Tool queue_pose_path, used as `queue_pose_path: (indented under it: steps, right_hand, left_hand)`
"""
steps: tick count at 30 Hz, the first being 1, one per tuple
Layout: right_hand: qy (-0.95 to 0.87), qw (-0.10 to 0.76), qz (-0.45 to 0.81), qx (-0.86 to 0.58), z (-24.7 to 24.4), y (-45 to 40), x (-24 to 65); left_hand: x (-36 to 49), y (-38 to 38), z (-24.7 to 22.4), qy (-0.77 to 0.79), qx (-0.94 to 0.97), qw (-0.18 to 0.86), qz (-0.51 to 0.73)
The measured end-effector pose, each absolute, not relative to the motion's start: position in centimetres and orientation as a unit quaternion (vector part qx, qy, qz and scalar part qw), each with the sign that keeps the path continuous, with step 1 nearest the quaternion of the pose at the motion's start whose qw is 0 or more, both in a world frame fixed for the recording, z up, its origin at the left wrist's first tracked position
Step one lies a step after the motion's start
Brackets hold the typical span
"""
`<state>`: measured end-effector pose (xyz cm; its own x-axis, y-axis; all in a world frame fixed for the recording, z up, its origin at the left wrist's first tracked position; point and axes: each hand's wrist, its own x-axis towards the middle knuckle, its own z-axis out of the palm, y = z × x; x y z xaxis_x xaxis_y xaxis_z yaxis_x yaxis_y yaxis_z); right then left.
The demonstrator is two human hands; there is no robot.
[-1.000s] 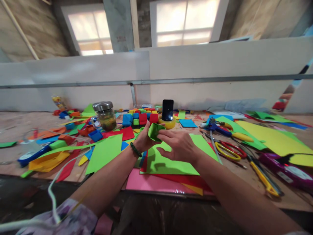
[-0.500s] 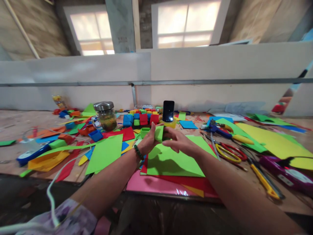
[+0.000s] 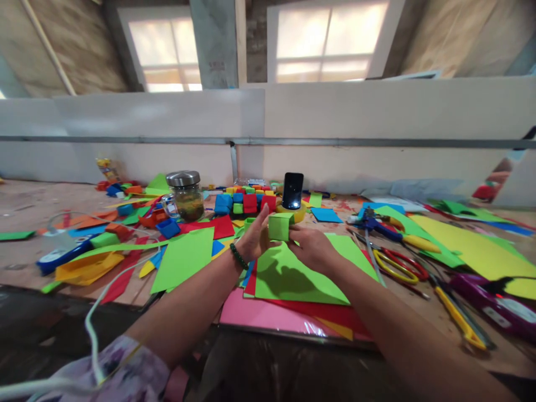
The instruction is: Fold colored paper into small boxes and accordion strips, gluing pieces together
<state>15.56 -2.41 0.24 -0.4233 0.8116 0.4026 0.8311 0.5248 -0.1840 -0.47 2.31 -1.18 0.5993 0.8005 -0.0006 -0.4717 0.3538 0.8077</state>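
Observation:
A small light-green paper box is held up over the green sheets in the middle. My right hand grips it from the right, its fingers bent at the box's right side. My left hand, with a dark bead bracelet on the wrist, is close to the box's left side. Its thumb points up, and its fingers are apart, partly beneath the box; whether they touch it is hard to see. Below lie a large light-green sheet and a pink sheet. Another green box is partly hidden behind my left hand.
Behind stand rows of coloured paper cubes, a phone on a yellow roll, and a lidded glass mug. Scissors, pliers, a yellow cutter and a purple device lie right. A white cable crosses the left edge.
The green box has turned and moved slightly right, with a flat face now towards me. My left hand's fingers have loosened from it, while my right hand has closed on its right side.

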Motion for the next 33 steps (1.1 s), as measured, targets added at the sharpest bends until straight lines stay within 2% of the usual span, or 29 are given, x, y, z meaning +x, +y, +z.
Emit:
queue_pose_path:
  steps: [4, 8, 15, 26, 33]
  right_hand:
    - [-0.835, 0.196, -0.103, -0.504, 0.3, -3.0, 14.9]
    - [-0.834, 0.193, -0.118, -0.504, 0.0, -3.2, 14.6]
    - [-0.825, 0.119, -0.21, -0.511, -0.1, -3.5, 13.9]
    - [-0.828, 0.185, -0.313, -0.427, 0.8, -3.7, 14.4]
    - [-0.868, 0.157, -0.286, -0.375, 0.0, -2.3, 14.9]
  left_hand:
    - [0.2, 1.9, -0.9, 0.209, 0.356, 0.81, 0.416]
    - [0.7, 1.7, -0.7, 0.182, 0.312, 0.824, 0.437]
    - [1.0, 1.1, -0.6, 0.186, 0.301, 0.843, 0.405]
    - [1.2, 1.4, -1.0, 0.173, 0.363, 0.798, 0.449]
    - [1.2, 1.5, -0.9, 0.167, 0.334, 0.824, 0.426]
